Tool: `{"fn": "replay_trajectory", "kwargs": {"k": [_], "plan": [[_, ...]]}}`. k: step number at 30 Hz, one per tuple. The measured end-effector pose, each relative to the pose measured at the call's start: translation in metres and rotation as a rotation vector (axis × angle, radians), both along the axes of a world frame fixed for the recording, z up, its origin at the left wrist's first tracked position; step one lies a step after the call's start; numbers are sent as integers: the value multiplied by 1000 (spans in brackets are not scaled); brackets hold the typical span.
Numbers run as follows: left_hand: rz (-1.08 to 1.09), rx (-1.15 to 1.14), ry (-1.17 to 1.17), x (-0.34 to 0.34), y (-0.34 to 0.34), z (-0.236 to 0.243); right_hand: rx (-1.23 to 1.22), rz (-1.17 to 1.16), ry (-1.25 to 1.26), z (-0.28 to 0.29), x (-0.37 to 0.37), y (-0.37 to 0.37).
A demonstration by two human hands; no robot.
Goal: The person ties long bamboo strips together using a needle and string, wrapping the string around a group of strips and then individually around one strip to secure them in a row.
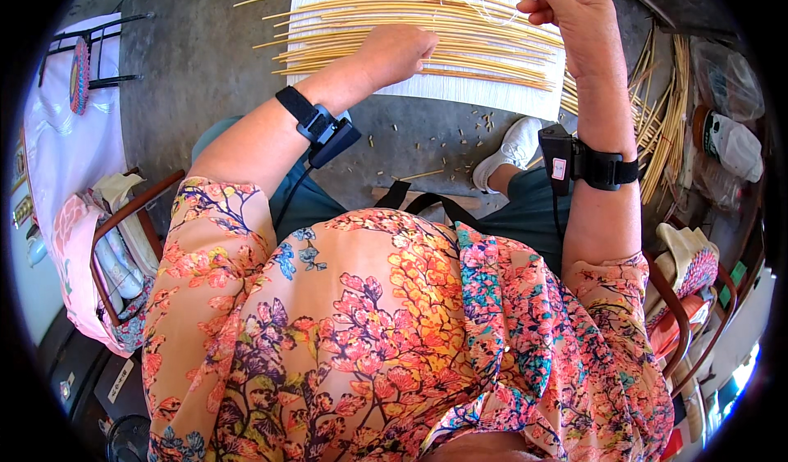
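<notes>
Long thin yellow reed sticks (509, 64) lie in rows, side by side, across a white ribbed sheet (460, 91). My left hand (400, 53) is closed low over the near rows, its fingertips turned down and away; what they pinch, if anything, is hidden. Raised above the far right of the sticks, my right hand (573, 9) has its thumb and fingers pinched together on a fine white thread (486, 4). The thread hangs in a loose loop to the left of that hand, over the sticks.
Small cut stick ends (460, 134) litter the grey floor near my white shoe (519, 144). A bundle of loose sticks (675, 117) lies at the right, beside clear plastic bags (726, 80). At the left stand a dark metal frame (103, 52) and a chair armrest (135, 208).
</notes>
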State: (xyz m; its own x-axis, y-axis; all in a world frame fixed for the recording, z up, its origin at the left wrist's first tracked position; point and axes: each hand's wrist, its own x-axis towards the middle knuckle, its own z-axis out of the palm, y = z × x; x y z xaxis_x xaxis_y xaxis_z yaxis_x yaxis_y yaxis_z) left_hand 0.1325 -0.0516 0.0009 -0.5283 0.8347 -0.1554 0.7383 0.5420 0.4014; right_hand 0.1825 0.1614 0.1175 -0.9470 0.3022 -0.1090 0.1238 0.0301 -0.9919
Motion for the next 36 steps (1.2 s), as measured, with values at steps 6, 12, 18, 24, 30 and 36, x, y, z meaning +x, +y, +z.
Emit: {"fn": "replay_trajectory", "kwargs": {"k": [6,12,18,24,30,36], "plan": [[-23,42,-12,0,-2,-6,-10,11,-16,4,1,-4],[-30,49,-20,1,-1,-3,-6,80,-26,2,3,-4],[-29,3,-11,0,0,-2,-15,99,-42,1,3,-6],[6,-16,-23,1,1,-3,-18,114,-50,-1,3,-9],[-7,0,-14,-1,0,-6,-16,130,-54,-1,3,-10],[4,3,-15,1,-2,0,26,128,-46,0,3,-9]]}}
